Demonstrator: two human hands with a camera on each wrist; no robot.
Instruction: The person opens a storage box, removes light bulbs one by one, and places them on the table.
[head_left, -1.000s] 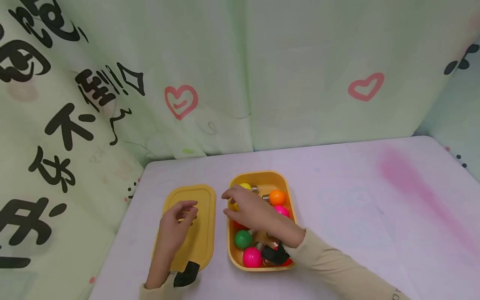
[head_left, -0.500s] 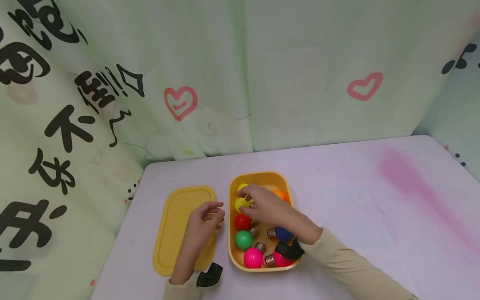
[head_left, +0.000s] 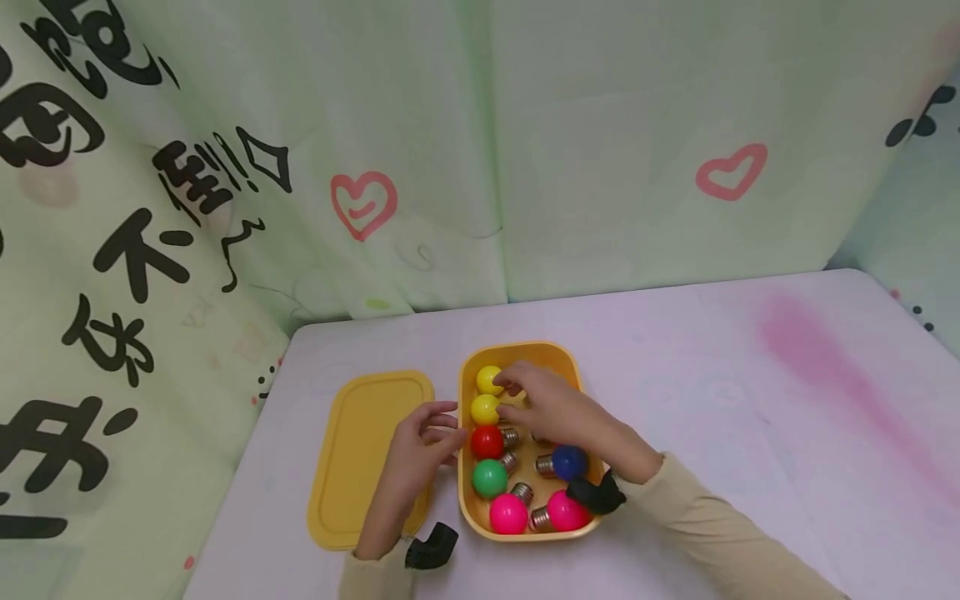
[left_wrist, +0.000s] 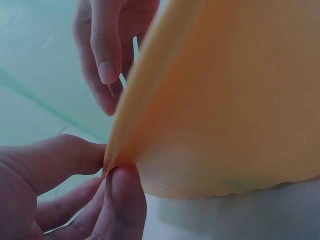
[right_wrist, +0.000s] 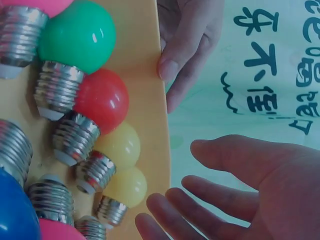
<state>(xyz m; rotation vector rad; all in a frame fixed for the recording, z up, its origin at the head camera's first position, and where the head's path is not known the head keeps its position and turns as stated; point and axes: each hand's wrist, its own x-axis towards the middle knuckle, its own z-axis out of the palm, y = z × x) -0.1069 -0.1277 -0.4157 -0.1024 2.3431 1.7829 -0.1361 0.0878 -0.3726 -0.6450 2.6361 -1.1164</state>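
A yellow plastic box (head_left: 540,353) on the table holds several colored light bulbs with metal screw bases. Down its left side lie two yellow bulbs (head_left: 485,409), a red bulb (head_left: 487,442), a green bulb (head_left: 490,478) and a pink bulb (head_left: 508,515). A blue bulb (head_left: 570,462) and another pink bulb (head_left: 567,511) lie at the right. My left hand (head_left: 423,450) pinches the box's left rim between thumb and finger, as the left wrist view shows. Over the box's far part hovers my right hand (head_left: 558,407), fingers and thumb apart, nothing between them in the right wrist view.
The yellow lid (head_left: 367,458) lies flat left of the box, partly under the left forearm. A white cloth with a pink streak covers the table (head_left: 712,400). Printed curtains (head_left: 600,167) hang behind and at the left.
My left hand has moved right from over the lid to the box's left rim. The right hand has drawn back rightward, uncovering the yellow bulbs; the blue bulb shows too.
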